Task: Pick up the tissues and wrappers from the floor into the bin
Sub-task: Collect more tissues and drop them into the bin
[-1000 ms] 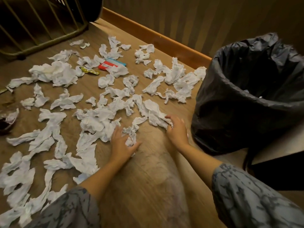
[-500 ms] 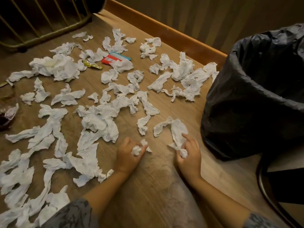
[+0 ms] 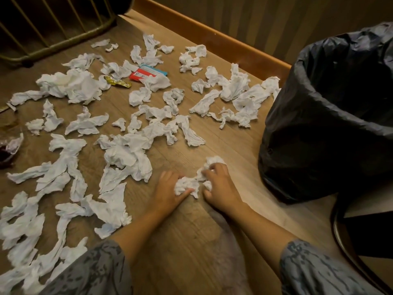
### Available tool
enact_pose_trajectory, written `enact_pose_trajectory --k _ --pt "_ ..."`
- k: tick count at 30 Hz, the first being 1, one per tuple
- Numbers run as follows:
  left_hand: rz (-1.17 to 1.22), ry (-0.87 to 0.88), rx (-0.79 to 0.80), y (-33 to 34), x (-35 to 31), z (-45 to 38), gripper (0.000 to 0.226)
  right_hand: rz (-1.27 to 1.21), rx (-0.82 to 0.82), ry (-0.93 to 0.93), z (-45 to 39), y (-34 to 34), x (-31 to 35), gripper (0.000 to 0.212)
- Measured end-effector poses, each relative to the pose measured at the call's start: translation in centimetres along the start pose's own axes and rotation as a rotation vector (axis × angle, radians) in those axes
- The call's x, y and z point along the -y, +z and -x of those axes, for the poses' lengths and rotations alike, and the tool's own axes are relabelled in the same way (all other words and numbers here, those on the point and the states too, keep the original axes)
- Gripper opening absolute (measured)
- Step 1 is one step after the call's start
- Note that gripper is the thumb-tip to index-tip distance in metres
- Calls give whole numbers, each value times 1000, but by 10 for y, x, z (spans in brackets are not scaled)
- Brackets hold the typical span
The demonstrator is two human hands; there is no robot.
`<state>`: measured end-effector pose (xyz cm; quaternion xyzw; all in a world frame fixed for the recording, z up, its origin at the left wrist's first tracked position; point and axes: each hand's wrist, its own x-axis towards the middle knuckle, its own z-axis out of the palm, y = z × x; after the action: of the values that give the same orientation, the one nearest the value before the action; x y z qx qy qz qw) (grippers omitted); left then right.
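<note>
Several crumpled white tissues [image 3: 127, 150] lie scattered over the wooden floor [image 3: 223, 141]. A red and blue wrapper [image 3: 141, 74] and a gold wrapper [image 3: 118, 81] sit among them near the back. My left hand [image 3: 168, 193] presses a small wad of tissue [image 3: 185, 185] against the floor. Just to its right, my right hand [image 3: 221, 186] clutches a bunched tissue [image 3: 213, 162]; the two wads touch between my hands. The bin [image 3: 319, 128], lined with a black bag, stands at the right, close to my right hand.
A wooden skirting board [image 3: 212, 37] runs along the wall behind the litter. A metal wire rack [image 3: 53, 28] stands at the back left. A dark wrapper [image 3: 10, 150] lies at the left edge. A dark curved furniture edge [image 3: 348, 252] sits at the lower right.
Both hands have dragged tissues toward me and closer together, bunching them into wads. The long tissue under my right hand is now crumpled. The view has shifted slightly.
</note>
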<state>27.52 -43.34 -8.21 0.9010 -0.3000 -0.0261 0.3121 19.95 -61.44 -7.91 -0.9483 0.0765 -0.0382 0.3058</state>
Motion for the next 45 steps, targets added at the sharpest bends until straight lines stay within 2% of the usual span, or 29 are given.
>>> enact_pose_trajectory --k 2,4,6,8,11,14,19,21,24,26,28,31,32,33,34,36,38,40,42,45 --pt "33 -41 44 -9 0 5 30 -1 -97 -49 18 4 -7 21" --pt "60 -65 59 -16 -2 9 14 -11 -149 -57 33 2 -13 18" --pt "34 -70 31 -20 -7 10 13 -61 -160 -33 44 -6 -14 12" --pt "123 -142 23 -28 -21 8 5 -98 -156 34 50 -20 -15 13" --pt "263 -258 41 -38 -48 3 15 -137 -170 151 52 -46 -11 19" --pt "346 -258 -19 -47 -82 -4 27 -143 -204 130 52 -78 1 29" --pt "586 -345 -96 -65 -148 -23 22 -121 -437 26 47 -139 30 9" --pt "645 -350 -119 -76 -176 -31 34 -174 -548 44 47 -166 43 23" --pt "740 -411 -93 -87 -216 -48 66 -300 -715 86 50 -200 58 45" --pt "838 -507 -20 -91 -243 -62 67 -477 -733 198 52 -221 63 47" --pt "1021 -566 65 -101 -272 -72 58 -857 -767 361 52 -245 67 39" --pt "1149 -576 174 -108 -305 -92 89 -1552 -784 497 51 -283 68 26" --pt "1160 -540 187 -108 -316 -99 86 -1689 -811 507 50 -296 65 22" --pt "1156 -512 190 -108 -325 -106 70 -1769 -846 520 48 -309 62 20" --pt "1122 -484 181 -108 -336 -112 54 -1801 -891 524 47 -321 57 22" --pt "1090 -445 171 -108 -356 -120 39 -1801 -973 556 45 -340 48 24" --pt "1118 -416 219 -110 -375 -123 32 -1803 -954 635 46 -354 41 34" --pt "1115 -403 313 -109 -389 -125 41 -1840 -813 638 51 -361 39 57" --pt "1097 -411 345 -104 -398 -126 53 -1797 -658 595 58 -362 45 53" --pt "1122 -430 270 -100 -395 -120 44 -1690 -682 604 68 -355 51 48"
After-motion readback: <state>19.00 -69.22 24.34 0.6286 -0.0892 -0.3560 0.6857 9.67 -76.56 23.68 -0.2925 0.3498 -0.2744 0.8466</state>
